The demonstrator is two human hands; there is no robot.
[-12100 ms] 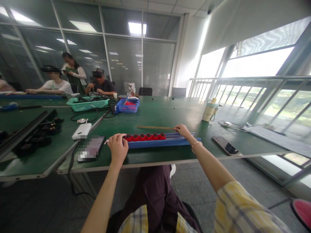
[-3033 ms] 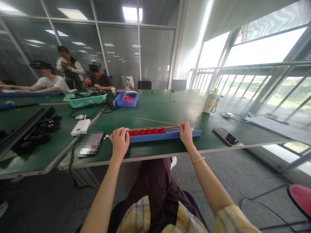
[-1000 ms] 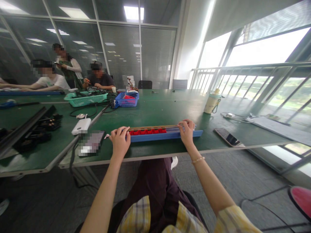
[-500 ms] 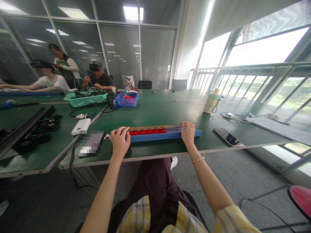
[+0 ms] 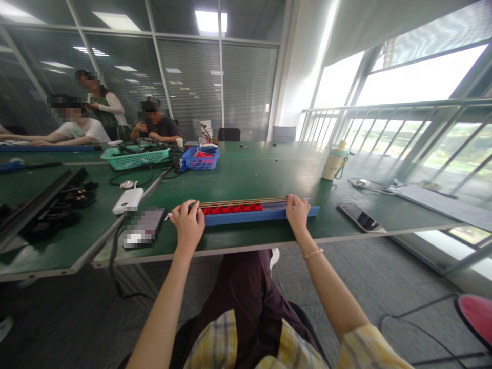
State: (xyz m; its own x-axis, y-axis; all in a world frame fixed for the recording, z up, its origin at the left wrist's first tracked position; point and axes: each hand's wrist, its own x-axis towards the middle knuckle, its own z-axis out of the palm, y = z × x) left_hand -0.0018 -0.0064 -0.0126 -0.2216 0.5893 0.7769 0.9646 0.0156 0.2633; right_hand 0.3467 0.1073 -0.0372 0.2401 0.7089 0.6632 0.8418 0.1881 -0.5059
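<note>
A long blue channel (image 5: pixel 246 218) lies along the near edge of the green table. Inside it sits a row of several red blocks (image 5: pixel 230 209) toward its left part. Thin yellowish strands (image 5: pixel 242 201) stretch along the channel's far side, above the blocks; whether they are wires or rods I cannot tell. My left hand (image 5: pixel 188 225) is closed around their left end at the channel's left end, thumb toward the near wall. My right hand (image 5: pixel 298 212) pinches the strands near the channel's right end. The fingertips of both hands are partly hidden.
Left of the channel lie a phone (image 5: pixel 144 230) and a white power bank (image 5: pixel 128 200). A second phone (image 5: pixel 361 217) and a cream bottle (image 5: pixel 334 163) stand to the right. Farther back are a green basket (image 5: pixel 136 160) and a blue basket (image 5: pixel 200 162). Several people work beyond.
My left hand has shifted slightly left, and the channel's left part seems to have moved a little with it. My right hand stays almost in place.
</note>
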